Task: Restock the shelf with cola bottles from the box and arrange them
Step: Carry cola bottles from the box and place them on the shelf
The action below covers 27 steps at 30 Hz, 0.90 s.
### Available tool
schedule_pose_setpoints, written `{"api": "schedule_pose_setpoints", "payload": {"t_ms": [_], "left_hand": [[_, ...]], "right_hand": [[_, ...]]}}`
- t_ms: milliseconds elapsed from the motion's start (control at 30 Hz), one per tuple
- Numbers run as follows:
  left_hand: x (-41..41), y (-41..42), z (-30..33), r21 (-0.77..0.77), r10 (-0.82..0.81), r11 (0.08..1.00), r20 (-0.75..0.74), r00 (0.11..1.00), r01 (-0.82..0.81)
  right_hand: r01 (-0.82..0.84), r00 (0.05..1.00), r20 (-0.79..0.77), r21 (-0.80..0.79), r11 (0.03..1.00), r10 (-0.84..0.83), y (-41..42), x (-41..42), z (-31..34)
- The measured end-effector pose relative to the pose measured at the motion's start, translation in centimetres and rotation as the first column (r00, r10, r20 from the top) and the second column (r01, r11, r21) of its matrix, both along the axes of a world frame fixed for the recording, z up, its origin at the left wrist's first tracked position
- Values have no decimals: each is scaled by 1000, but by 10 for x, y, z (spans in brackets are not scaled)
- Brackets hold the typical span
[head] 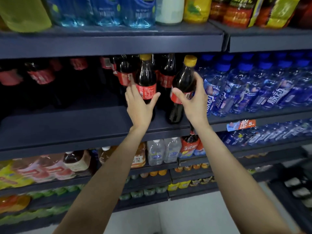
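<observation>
Gripping two yellow-capped cola bottles: left hand one, right hand other.

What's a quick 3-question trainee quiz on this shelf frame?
1. True or false: the right hand holds a yellow-capped cola bottle that tilts.
2. What stands right of the cola on the same shelf? A) blue-capped bottles B) milk cartons C) cans
3. What does the left hand grip?

Key: 1 true. 2 A, the blue-capped bottles. 3 the upright cola bottle on the shelf.
</observation>
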<state>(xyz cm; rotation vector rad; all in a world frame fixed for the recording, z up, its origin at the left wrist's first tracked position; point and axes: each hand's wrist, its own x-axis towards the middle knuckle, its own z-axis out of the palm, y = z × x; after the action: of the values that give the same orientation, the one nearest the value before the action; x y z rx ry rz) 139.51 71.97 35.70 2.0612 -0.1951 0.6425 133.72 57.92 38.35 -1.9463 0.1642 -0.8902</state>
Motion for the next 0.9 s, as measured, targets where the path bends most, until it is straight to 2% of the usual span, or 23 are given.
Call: {"api": "schedule_pose_setpoints", "payload": {"t_ms": [133,333,533,900], "left_hand": [[-8,12,-30,145,-46,988,-93,995,59],[-2,15,-27,150,-82,982,-187,979,111],[2,4,-23,149,-52,985,-197,979,83],[3,6,-28,132,-75,986,-171,982,98]], "right_hand": [[-2,998,-60,-101,995,-4,1,-1,-18],[50,969,-238,-70,996,-66,8,-5,-44],[231,941,-235,-82,970,-244,5,3,-45],[224,933,-252,-155,962,-258,3,7,-48]]}}
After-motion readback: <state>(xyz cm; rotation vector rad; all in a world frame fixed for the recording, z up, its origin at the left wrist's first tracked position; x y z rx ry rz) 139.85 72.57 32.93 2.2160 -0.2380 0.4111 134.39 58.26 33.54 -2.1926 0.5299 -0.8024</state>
